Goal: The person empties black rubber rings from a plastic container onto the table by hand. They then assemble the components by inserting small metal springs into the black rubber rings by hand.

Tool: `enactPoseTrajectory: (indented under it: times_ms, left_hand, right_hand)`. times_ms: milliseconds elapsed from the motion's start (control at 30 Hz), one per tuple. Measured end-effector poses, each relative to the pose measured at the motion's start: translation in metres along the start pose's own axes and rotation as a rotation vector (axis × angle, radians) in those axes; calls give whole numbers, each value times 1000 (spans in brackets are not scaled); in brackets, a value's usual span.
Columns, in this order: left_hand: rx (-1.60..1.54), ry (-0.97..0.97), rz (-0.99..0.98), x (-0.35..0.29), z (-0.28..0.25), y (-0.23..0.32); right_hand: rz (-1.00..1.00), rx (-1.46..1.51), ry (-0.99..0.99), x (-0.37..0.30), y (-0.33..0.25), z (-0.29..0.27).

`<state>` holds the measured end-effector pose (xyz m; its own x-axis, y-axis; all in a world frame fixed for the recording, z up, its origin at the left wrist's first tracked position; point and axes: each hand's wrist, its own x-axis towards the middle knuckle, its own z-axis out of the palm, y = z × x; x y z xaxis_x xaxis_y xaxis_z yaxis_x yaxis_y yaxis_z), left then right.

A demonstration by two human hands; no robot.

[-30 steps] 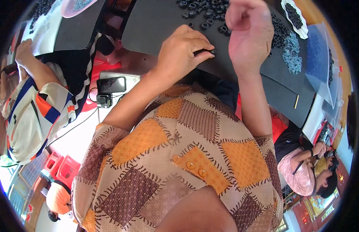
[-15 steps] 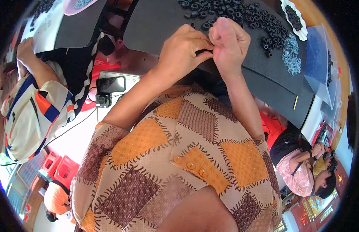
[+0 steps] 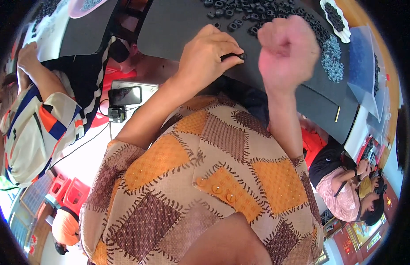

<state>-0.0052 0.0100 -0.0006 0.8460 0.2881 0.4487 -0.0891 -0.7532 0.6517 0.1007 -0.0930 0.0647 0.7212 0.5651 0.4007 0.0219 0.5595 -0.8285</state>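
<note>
My left hand pinches a small black part between thumb and fingers, above the near edge of the dark table. To its right and a gap away, my right hand is raised with the fingers curled in tight. Whatever those fingers may hold is hidden. Beyond both hands spreads a pile of small black ring-shaped parts on the mat. Right of my right hand lies a heap of small blue-grey translucent pieces.
A white scalloped dish of black parts and a clear plastic bin stand at the right. Near the right table edge is a thin yellowish stick. A phone rests at left. Other people sit on both sides.
My right hand has pulled away from my left, to the right and closer to the camera. The black part in my left fingers shows more plainly. My left hand stays nearly in place.
</note>
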Motion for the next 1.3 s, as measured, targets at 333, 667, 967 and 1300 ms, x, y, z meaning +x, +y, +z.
enactPoseTrajectory:
  times_ms: [333,667,967,1300]
  left_hand:
    - [68,-37,106,3,-1,4]
    - [-130,-230,69,17,-15,2]
    - [-1482,-254,-703,10,-3,8]
    - [-1514,-278,-583,7,-10,8]
  right_hand:
    - [127,-299,8,-6,8,-13]
    - [57,-1045,-105,-60,-18,-60]
    - [-14,-658,-89,-44,-8,-37]
    - [-68,-702,-114,-41,-11,-35]
